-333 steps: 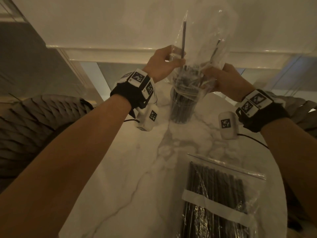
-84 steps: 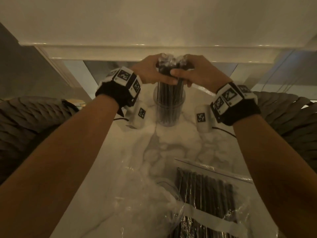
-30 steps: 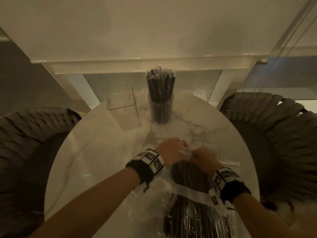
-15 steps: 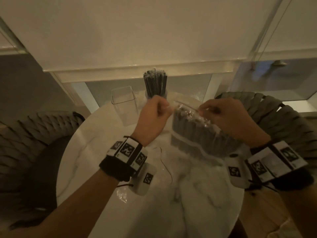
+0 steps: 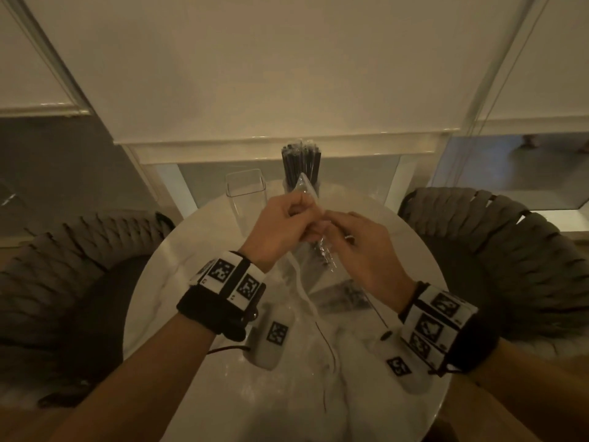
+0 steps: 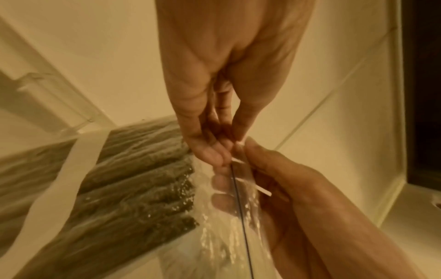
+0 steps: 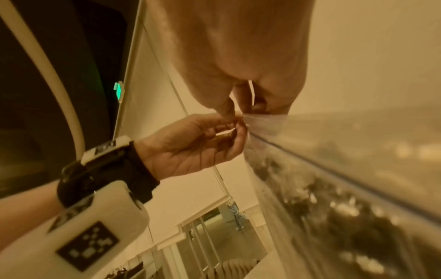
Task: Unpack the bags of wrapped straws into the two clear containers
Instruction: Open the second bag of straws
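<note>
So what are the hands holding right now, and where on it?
Both hands, left hand and right hand, pinch the zip-lock bag of straws at its sealed top edge, one on each side of the opening.

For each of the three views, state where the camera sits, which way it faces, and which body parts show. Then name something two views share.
Head: worn on the head, looking down at the table; both forearms show.
Left wrist: looks along the left hand at the bag of straws.
Right wrist: looks along the right hand; the left hand shows too.
Shared: every view shows both hands pinching the bag's top.
</note>
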A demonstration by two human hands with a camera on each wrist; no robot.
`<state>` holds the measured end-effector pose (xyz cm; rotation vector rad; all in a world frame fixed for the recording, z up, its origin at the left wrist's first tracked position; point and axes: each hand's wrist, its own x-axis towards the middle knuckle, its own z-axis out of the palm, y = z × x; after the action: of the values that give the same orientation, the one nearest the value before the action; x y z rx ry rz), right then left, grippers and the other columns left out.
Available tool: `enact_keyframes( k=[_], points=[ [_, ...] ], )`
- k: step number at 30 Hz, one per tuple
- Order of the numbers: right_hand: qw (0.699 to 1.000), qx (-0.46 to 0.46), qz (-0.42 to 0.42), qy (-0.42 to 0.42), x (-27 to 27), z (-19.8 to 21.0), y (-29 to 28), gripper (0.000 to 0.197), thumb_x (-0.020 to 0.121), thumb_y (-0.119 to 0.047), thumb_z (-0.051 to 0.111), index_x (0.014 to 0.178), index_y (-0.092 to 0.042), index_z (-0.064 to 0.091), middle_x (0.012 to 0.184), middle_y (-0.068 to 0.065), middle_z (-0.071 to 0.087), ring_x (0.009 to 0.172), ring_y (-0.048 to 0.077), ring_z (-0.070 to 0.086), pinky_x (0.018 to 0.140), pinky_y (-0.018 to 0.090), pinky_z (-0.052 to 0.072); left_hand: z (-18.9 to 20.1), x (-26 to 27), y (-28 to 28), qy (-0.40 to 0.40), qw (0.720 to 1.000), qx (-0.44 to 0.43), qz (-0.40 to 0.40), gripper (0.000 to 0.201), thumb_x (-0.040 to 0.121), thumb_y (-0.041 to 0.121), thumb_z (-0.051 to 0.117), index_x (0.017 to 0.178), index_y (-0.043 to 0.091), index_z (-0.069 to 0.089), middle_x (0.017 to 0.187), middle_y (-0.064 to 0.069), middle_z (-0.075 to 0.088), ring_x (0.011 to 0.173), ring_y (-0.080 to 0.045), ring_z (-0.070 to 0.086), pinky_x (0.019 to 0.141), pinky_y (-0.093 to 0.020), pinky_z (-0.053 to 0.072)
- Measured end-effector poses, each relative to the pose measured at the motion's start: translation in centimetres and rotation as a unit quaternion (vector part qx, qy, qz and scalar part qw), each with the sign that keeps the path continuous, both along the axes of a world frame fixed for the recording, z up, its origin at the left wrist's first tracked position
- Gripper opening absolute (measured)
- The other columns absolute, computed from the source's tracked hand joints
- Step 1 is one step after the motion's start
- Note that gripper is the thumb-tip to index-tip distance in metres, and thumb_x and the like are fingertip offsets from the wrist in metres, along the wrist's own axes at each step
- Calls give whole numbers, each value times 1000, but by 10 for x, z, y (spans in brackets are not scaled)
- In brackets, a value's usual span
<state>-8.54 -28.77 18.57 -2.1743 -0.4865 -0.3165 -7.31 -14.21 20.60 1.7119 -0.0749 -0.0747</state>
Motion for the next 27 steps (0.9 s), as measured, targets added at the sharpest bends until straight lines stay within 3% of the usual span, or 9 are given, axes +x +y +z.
enact_keyframes(
  k=[3, 7, 12, 15, 17, 19, 21, 24, 27],
  points=[
    [996, 47, -15, 69, -3, 3, 6, 31, 98, -28, 46, 94, -16, 73, 74, 0, 71, 71, 7, 62, 63, 15, 45, -2, -4, 9, 21, 999, -21, -27, 13, 90, 2, 56, 82, 8, 64, 73, -3, 70, 65, -11, 69, 68, -25, 59],
    [987, 90, -41, 123, -4, 3, 17, 36, 97, -32, 47, 85, -8, 71, 73, 7, 71, 65, 15, 66, 66, 31, 54, 0, -8, 14, 50, 997, -4, -57, 16, 90, 1, 55, 82, 9, 66, 73, -2, 71, 69, -11, 68, 68, -25, 59],
    [966, 161, -27, 199, 4, 7, 18, 24, 96, -24, 52, 85, -6, 65, 66, 3, 67, 51, 10, 65, 51, 26, 57, 7, -11, 14, 72, 996, 27, -54, 19, 88, 3, 54, 73, 11, 63, 69, -5, 66, 65, -14, 65, 62, -25, 56],
    [974, 119, -4, 193, 9, 11, 19, 25, 95, -15, 51, 80, 0, 64, 66, 10, 69, 55, 19, 68, 56, 32, 60, -2, -10, 7, -36, 983, 182, 18, 26, 87, 16, 52, 61, 18, 52, 61, -3, 58, 57, -13, 55, 61, -24, 51],
    [988, 47, -15, 144, 10, 13, 22, 25, 93, -12, 50, 77, 2, 63, 66, 11, 70, 54, 17, 67, 55, 26, 58, -6, -10, 2, -123, 942, 297, 97, 34, 86, 20, 53, 56, 23, 39, 53, 5, 46, 49, -7, 42, 52, -10, 37],
    [995, -1, -33, 98, 12, 13, 23, 21, 90, -13, 53, 77, 1, 61, 68, 12, 69, 57, 20, 65, 55, 29, 55, -7, -9, 1, -158, 919, 326, 154, 38, 87, 20, 53, 57, 26, 31, 53, 7, 40, 48, -6, 38, 46, -13, 30],
    [995, 0, -29, 99, 14, 14, 23, 16, 87, -11, 56, 78, 1, 60, 69, 13, 69, 57, 20, 66, 54, 29, 55, -8, -3, 6, -126, 935, 294, 154, 30, 87, 23, 55, 62, 23, 38, 62, 0, 52, 57, -15, 53, 53, -20, 44],
    [990, 36, 2, 136, 17, 14, 23, 13, 87, -7, 58, 80, 3, 61, 65, 9, 68, 48, 8, 63, 46, 17, 52, -9, 0, 11, -58, 978, 166, 112, 16, 86, 23, 61, 78, 21, 48, 85, -9, 64, 75, -26, 68, 66, -42, 60],
    [990, -2, -14, 137, 25, 15, 19, 14, 83, -11, 63, 77, 2, 63, 67, 10, 69, 57, 18, 68, 58, 31, 59, -8, -4, 16, -166, 950, 253, 72, 19, 87, 6, 50, 73, 19, 47, 82, -3, 56, 71, -22, 60, 61, -30, 53]
  ],
)
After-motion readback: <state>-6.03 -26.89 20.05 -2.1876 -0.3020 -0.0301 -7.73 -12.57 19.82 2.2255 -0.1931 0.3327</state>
